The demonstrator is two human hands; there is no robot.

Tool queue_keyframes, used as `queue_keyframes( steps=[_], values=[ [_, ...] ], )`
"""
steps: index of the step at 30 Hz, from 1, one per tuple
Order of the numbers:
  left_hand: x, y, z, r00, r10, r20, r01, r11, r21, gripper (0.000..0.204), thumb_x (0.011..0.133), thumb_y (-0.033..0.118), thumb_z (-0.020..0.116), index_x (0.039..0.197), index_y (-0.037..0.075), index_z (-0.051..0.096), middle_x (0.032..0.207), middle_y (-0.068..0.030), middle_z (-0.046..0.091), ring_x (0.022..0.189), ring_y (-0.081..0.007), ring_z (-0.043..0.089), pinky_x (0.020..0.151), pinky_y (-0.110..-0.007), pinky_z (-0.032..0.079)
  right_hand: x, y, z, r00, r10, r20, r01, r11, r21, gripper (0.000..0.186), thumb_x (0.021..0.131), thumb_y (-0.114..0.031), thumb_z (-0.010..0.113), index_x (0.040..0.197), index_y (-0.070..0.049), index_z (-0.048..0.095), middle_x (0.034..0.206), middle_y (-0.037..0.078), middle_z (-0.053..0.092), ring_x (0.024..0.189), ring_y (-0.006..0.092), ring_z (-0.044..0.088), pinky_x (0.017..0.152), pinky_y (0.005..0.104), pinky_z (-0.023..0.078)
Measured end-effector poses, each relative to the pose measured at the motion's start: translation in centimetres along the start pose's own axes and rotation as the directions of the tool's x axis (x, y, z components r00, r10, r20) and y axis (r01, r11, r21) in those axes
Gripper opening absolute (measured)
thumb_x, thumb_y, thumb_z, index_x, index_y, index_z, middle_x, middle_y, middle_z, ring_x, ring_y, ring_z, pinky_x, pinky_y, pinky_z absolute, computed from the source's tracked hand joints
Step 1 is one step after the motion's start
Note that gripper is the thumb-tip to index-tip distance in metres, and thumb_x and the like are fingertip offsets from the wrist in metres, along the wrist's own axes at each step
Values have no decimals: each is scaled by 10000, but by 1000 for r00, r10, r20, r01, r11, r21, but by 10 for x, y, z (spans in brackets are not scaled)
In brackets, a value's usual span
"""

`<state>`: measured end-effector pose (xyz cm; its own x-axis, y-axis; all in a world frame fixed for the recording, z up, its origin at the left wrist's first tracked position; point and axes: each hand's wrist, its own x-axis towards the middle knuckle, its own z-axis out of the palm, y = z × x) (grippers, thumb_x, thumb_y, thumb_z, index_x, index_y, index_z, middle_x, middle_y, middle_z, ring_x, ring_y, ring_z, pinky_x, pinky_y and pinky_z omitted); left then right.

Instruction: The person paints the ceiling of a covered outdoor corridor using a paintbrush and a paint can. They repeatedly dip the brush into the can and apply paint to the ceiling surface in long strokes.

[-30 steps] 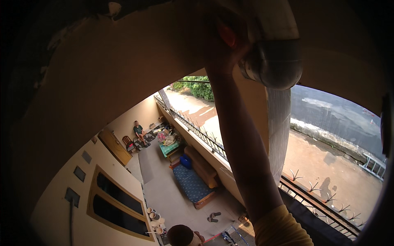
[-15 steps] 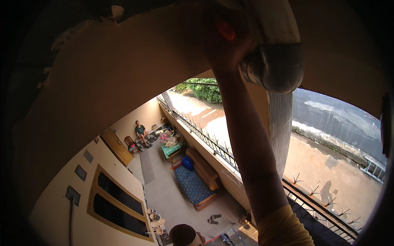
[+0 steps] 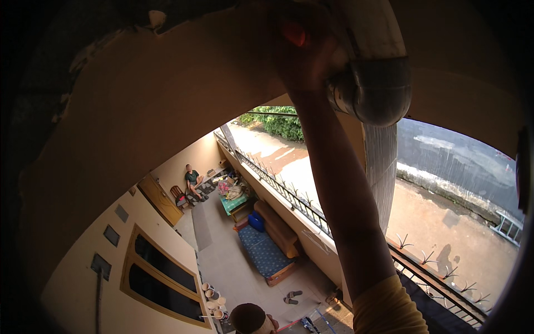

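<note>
Your right hand (image 3: 307, 55), at the top centre of the frame, is wrapped around a small, smooth red object (image 3: 293, 34), its full outline lost in shadow; a dark grey, rounded pipe elbow (image 3: 382, 92) sits just to the hand's lower right, below a thick, pale cylindrical pipe (image 3: 376, 28); shaded beige plaster surface (image 3: 161, 89) spans upper left; blue patterned mattress (image 3: 265, 251) lies lower centre.

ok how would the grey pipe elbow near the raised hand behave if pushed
The grey elbow looks rigid, its curve showing no sag. It probably won't roll, since it appears joined to the pale pipe. Its glossy surface could feel slippery.
</note>
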<state>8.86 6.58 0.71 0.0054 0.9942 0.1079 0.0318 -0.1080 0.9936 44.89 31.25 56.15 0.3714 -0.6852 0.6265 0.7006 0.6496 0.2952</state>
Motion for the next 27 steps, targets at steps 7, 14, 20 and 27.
queue_keyframes(
  steps=[7,14,20,27],
  values=[
    [-3,-3,-3,999,19,-26,-18,999,31,610,885,598,597,1191,72,585,1002,-201,647,824,-349,633,557,-443,559,0,-9,-9,999,-31,-13,32,995,92,182,815,52,719,966,-44,690,969,113,741,897,251,728,761,326,573],
    [-2,0,-3,994,107,-11,-103,977,189,624,887,611,581,1218,83,583,1026,-200,650,853,-359,635,558,-457,561,10,-1,0,998,-55,-6,54,947,315,202,818,91,704,979,-29,683,987,106,742,919,222,726,793,308,566],
    [-5,4,4,998,70,5,-69,975,210,683,844,639,624,1284,118,576,1148,-195,639,989,-377,618,618,-505,564,-8,-17,-28,977,112,184,-147,971,190,222,811,67,733,1007,-32,696,1004,97,731,936,206,715,809,303,567],
    [-9,-33,-11,1000,7,-25,-5,995,96,725,825,659,649,1290,108,570,1188,-208,627,1034,-385,608,678,-534,582,-14,-10,-35,996,-52,67,41,987,155,210,707,29,792,879,-72,724,909,101,717,811,241,700,710,331,567]
  ],
)
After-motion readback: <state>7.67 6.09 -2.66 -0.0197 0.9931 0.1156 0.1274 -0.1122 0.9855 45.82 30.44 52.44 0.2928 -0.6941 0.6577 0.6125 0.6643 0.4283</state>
